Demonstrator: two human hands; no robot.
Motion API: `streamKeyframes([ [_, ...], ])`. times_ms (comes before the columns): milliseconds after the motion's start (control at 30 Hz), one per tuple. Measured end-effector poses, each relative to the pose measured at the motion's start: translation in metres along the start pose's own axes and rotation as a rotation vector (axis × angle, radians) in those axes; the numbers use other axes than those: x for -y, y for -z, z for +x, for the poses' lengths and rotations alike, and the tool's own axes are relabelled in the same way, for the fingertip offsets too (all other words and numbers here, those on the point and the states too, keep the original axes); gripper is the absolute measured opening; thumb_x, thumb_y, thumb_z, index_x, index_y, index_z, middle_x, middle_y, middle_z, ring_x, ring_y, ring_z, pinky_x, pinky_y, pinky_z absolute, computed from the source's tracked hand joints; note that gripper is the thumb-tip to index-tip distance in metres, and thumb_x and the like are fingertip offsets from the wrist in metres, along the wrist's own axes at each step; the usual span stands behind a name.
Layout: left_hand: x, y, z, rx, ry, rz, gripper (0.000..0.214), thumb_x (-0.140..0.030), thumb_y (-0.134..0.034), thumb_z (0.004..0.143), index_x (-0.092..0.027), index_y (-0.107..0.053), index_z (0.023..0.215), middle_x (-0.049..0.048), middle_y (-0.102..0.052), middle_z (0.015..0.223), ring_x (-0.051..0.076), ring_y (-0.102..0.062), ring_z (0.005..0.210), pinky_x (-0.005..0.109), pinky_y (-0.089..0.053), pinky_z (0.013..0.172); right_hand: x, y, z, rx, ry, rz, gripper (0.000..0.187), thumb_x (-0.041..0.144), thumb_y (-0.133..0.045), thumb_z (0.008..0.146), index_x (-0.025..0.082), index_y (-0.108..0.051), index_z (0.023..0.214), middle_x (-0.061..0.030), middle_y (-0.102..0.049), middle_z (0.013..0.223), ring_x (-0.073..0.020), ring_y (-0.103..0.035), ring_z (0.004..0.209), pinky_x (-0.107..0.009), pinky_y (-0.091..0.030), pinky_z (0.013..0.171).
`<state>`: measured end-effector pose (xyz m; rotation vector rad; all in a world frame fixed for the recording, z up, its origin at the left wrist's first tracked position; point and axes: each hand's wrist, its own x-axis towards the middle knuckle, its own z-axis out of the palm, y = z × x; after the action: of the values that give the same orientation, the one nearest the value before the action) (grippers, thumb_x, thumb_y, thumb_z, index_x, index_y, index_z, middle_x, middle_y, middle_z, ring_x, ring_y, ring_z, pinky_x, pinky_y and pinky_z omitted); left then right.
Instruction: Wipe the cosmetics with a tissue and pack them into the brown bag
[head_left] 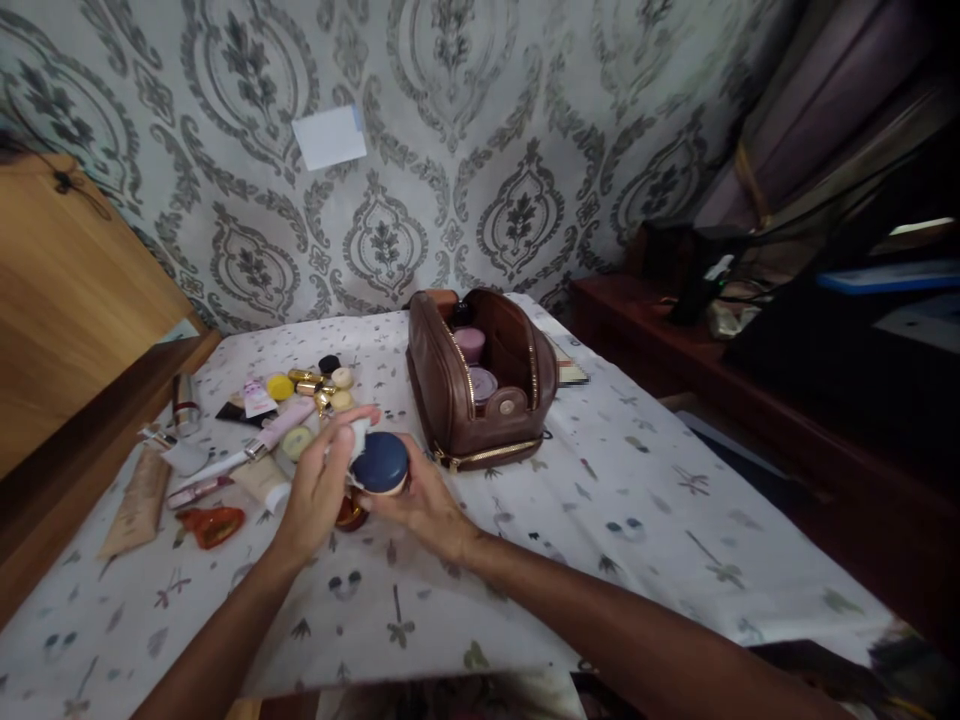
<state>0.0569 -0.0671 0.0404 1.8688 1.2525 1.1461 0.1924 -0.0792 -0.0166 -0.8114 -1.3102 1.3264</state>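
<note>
My right hand (424, 505) grips a round jar with a dark blue lid (380, 463) just above the patterned white cloth (615, 500). Against the jar's left side, my left hand (319, 490) presses a small white wipe (358, 436) between its fingers. Part of a small red-brown item (349, 513) shows under my hands. Behind the jar an open brown leather cosmetic bag (480, 385) stands with two pink-lidded jars (471, 345) inside.
Several cosmetics lie scattered at the left: tubes (139, 505), lipsticks (307, 382), small round pots (280, 387), an orange item (214, 525). A wooden headboard (67, 300) rises at far left. A dark wooden ledge (750, 400) with cables and dark objects runs along the right.
</note>
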Motion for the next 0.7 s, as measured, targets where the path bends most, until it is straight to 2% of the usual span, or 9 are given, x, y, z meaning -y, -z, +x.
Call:
streamKeyframes([
  [67, -0.002, -0.001, -0.001, -0.104, 0.12, -0.069, 0.051, -0.056, -0.031, 0.1, -0.023, -0.066, 0.117, 0.0061, -0.067, 0.129, 0.024, -0.056, 0.127, 0.037, -0.04, 0.111, 0.004, 0.0, 0.001, -0.001, 0.014, 0.074, 0.061, 0.038, -0.08, 0.072, 0.025, -0.049, 0.123, -0.0031, -0.061, 0.113, -0.0201, -0.059, 0.104, -0.035, -0.048, 0.096],
  [200, -0.004, -0.009, -0.006, -0.102, 0.218, -0.143, 0.051, -0.057, -0.034, 0.098, -0.023, -0.067, 0.119, 0.0054, -0.067, 0.131, 0.025, -0.055, 0.13, 0.04, -0.042, 0.112, 0.001, 0.003, 0.0, -0.04, 0.108, -0.006, 0.072, 0.04, -0.082, 0.072, 0.026, -0.047, 0.134, -0.0093, -0.053, 0.136, -0.0263, -0.049, 0.128, -0.042, -0.04, 0.11],
  [333, 0.002, -0.017, -0.002, -0.125, 0.34, -0.322, 0.046, -0.058, -0.043, 0.093, -0.023, -0.069, 0.109, 0.0081, -0.072, 0.117, 0.028, -0.063, 0.121, 0.045, -0.052, 0.102, -0.002, 0.006, 0.0, -0.031, 0.179, -0.007, 0.068, 0.038, -0.081, 0.075, 0.029, -0.048, 0.133, -0.0082, -0.04, 0.152, -0.0253, -0.035, 0.143, -0.044, -0.026, 0.119],
  [433, 0.005, -0.022, 0.002, -0.136, 0.508, -0.542, 0.045, -0.059, -0.049, 0.089, -0.019, -0.069, 0.097, 0.0093, -0.076, 0.097, 0.029, -0.07, 0.106, 0.043, -0.06, 0.088, 0.0, 0.006, 0.0, -0.034, 0.2, -0.061, 0.065, 0.04, -0.082, 0.075, 0.028, -0.051, 0.13, -0.0093, -0.039, 0.153, -0.0259, -0.03, 0.147, -0.045, -0.024, 0.12],
  [500, 0.004, -0.025, 0.003, -0.173, 0.612, -0.713, 0.041, -0.058, -0.061, 0.083, -0.018, -0.069, 0.09, 0.0076, -0.076, 0.088, 0.028, -0.072, 0.099, 0.038, -0.062, 0.082, 0.001, 0.006, 0.0, -0.027, 0.199, -0.103, 0.064, 0.042, -0.082, 0.074, 0.028, -0.052, 0.129, -0.0097, -0.044, 0.149, -0.0271, -0.03, 0.147, -0.046, -0.026, 0.12],
  [567, 0.002, -0.026, 0.003, -0.208, 0.649, -0.785, 0.037, -0.054, -0.071, 0.076, -0.018, -0.068, 0.084, 0.0055, -0.075, 0.083, 0.027, -0.072, 0.096, 0.035, -0.063, 0.078, 0.001, 0.005, -0.001, -0.021, 0.194, -0.116, 0.065, 0.043, -0.082, 0.074, 0.028, -0.052, 0.13, -0.0095, -0.047, 0.146, -0.0275, -0.032, 0.146, -0.046, -0.028, 0.118],
  [700, 0.002, -0.023, 0.003, -0.227, 0.668, -0.826, 0.033, -0.047, -0.079, 0.07, -0.018, -0.069, 0.083, 0.003, -0.076, 0.085, 0.025, -0.072, 0.096, 0.032, -0.062, 0.079, 0.001, 0.007, 0.0, -0.028, 0.208, -0.159, 0.068, 0.043, -0.083, 0.074, 0.028, -0.052, 0.133, -0.0097, -0.048, 0.145, -0.0275, -0.036, 0.143, -0.046, -0.027, 0.119],
])
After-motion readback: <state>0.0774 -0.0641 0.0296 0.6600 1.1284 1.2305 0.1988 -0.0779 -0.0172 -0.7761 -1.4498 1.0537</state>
